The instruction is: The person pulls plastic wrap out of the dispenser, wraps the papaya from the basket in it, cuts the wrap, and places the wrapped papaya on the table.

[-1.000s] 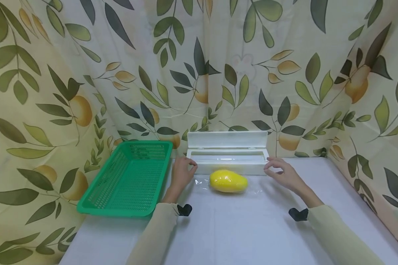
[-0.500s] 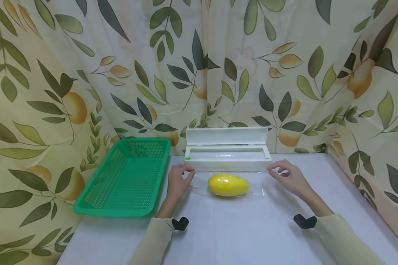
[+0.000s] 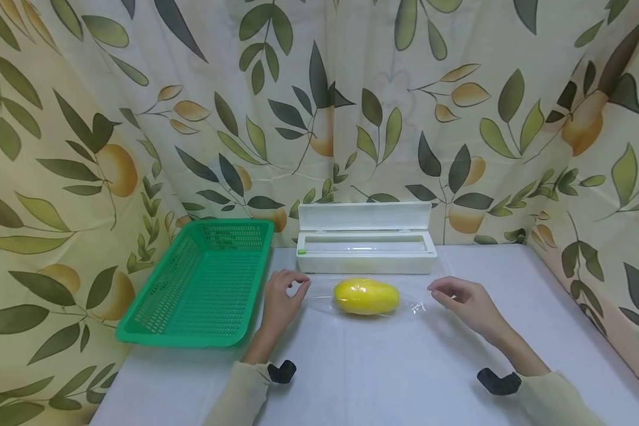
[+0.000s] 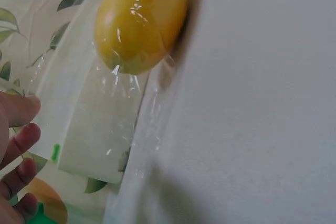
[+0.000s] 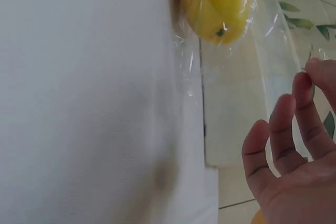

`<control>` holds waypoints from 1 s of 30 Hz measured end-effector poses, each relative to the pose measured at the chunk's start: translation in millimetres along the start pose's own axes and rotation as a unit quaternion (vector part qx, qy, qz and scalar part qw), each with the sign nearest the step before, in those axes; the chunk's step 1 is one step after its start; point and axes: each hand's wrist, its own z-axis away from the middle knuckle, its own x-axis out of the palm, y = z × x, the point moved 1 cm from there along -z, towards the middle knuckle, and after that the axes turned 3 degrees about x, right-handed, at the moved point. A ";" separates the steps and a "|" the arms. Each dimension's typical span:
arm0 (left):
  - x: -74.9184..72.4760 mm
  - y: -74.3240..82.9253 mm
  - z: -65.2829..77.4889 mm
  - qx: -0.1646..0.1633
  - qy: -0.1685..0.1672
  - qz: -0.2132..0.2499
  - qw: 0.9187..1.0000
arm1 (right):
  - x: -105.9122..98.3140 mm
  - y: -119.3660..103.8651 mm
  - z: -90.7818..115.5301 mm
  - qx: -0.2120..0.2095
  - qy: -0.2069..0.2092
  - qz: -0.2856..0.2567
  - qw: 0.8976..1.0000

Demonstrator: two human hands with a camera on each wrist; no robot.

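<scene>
A smooth yellow oval fruit [image 3: 366, 296], its exact kind unclear, lies on the white table in clear cling film [image 3: 322, 296]. To its left, my left hand [image 3: 282, 302] pinches the film's edge between thumb and forefinger. On the other side my right hand [image 3: 473, 309] pinches the film's far right edge the same way. Both wrist views show the transparent sheet stretching from the fingers to the fruit, with wrinkles and glints. Behind the fruit stands a white cling film box [image 3: 367, 264] with its lid raised and a roll inside.
A green plastic basket [image 3: 207, 284] with perforated sides stands left of my left hand. A leaf-and-fruit patterned curtain [image 3: 351, 118] hangs behind the box and around the sides. A white cloth [image 3: 383, 378] covers the table.
Both hands have come back from the box toward me and slightly apart, pinching the film. The fruit has stayed about where it was, and the box's lid remains raised.
</scene>
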 end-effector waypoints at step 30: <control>6.6 -4.1 23.2 -0.260 -0.056 0.144 0.953 | 9.0 7.7 9.4 0.063 -0.006 0.008 0.998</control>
